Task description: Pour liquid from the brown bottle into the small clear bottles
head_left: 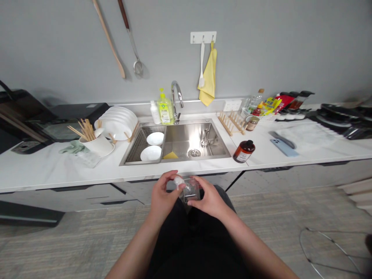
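In front of the counter's edge, my right hand [207, 197] is wrapped round a clear, square-sided container [191, 190], thumb on the near side and fingers on the far side. My left hand [164, 190] is closed at the container's upper left, its thumb and fingers round a small white piece [178, 180]. Whether that piece is a cap, a pump head or something crumpled, I cannot tell. It touches or overlaps the container in this view. Just beyond my hands lies the steel sink [186, 135].
Two white bowls [151, 153] sit in the sink's left rack. A brown bottle [244, 151] stands near the counter edge at right, with a phone [284, 147] farther right. Left of the sink are stacked plates [116, 123] and a white pot of chopsticks [99, 145]. Green soap [165, 110] stands behind.
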{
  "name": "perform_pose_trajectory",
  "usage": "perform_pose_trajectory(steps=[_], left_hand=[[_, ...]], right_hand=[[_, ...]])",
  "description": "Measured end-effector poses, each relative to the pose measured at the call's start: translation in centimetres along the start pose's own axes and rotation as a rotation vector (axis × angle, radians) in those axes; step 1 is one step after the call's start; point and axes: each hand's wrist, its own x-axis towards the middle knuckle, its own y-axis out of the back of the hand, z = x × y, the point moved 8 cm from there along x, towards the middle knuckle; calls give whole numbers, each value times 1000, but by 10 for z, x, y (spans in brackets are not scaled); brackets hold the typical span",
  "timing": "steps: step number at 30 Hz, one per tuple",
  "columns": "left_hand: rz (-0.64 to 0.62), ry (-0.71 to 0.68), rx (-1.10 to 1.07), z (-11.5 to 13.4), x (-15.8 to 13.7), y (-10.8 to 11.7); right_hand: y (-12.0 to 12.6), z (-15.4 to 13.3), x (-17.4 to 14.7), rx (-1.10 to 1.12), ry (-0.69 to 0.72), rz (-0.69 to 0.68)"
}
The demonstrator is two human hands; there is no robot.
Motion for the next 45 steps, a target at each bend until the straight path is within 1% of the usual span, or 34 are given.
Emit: perform_pose_trajectory(steps=[3, 5, 9, 13, 17, 20, 24, 28, 30, 33, 38, 40, 42, 44, 45], left_hand=[[-7, 61, -123, 1, 6, 3], [-27, 81, -165, 3, 11, 5], [-37, 52, -101, 11, 20, 11], [-29, 49, -100, 18, 25, 15], [-62, 79, -67, 13, 28, 15], [-22, 71, -74, 8, 28, 17], [-5, 57, -70, 7, 25, 16], [14, 95, -145, 4, 23, 17], [18, 116, -177, 0, 22, 19], [41, 112, -183, -5, 21, 25], [6, 102, -97, -13, 19, 34], [-4, 106, -37, -16, 19, 40], [26, 119, -20, -20, 22, 53], [100, 139, -66, -29, 24, 74], [153, 151, -99, -35, 26, 89]], right_hand=[[5, 4, 0, -17, 3, 19], [6, 6, 0, -21, 22, 20], [6, 6, 1, -32, 40, 19], [6, 5, 2, -42, 33, 27], [4, 5, 2, -9, 26, 21], [4, 6, 2, -5, 23, 11], [5, 7, 1, -12, 23, 21], [5, 9, 0, -22, 20, 27], [5, 10, -1, -40, 19, 28], [4, 13, -1, -57, 9, 37], [0, 15, 4, -59, -3, 47], [-1, 15, 8, -53, -2, 64], [-1, 18, 11, -53, -11, 87], [3, 24, 13, -64, -18, 110], [8, 28, 15, -73, -18, 127]])
